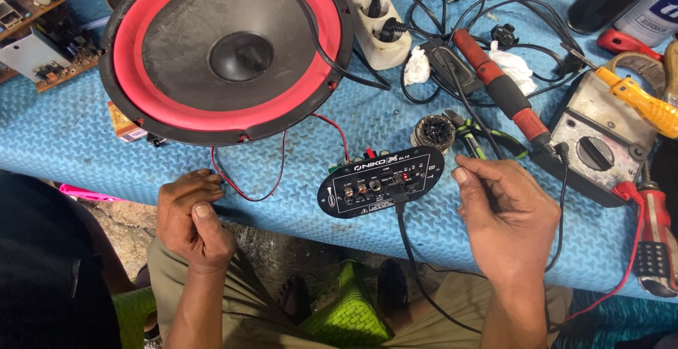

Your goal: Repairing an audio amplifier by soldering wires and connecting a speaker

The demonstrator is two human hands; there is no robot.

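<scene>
My left hand (pixel 194 218) rests on the near edge of the blue mat (pixel 85 130), its fingers curled in and the thumb laid over them. Thin red wires (pixel 247 193) loop just beside its fingertips and run up to a big speaker (pixel 141 38) with a red surround. A black oval amplifier panel (pixel 381 179) with knobs and sockets lies between my hands, and a black cable (pixel 406 236) is plugged into its front. My right hand (pixel 505 215) hovers right of the panel, loosely curled with the thumb towards it. I see nothing in it.
A soldering iron (pixel 508 95), a grey multimeter (pixel 600 144), a yellow-handled tool (pixel 635 98), green-handled cutters (pixel 487 140) and a small round tin (pixel 432 131) crowd the right. A white power strip (pixel 371 24) and tangled cables lie behind. Circuit boards (pixel 42 52) sit far left. A green stool (pixel 346 314) stands below.
</scene>
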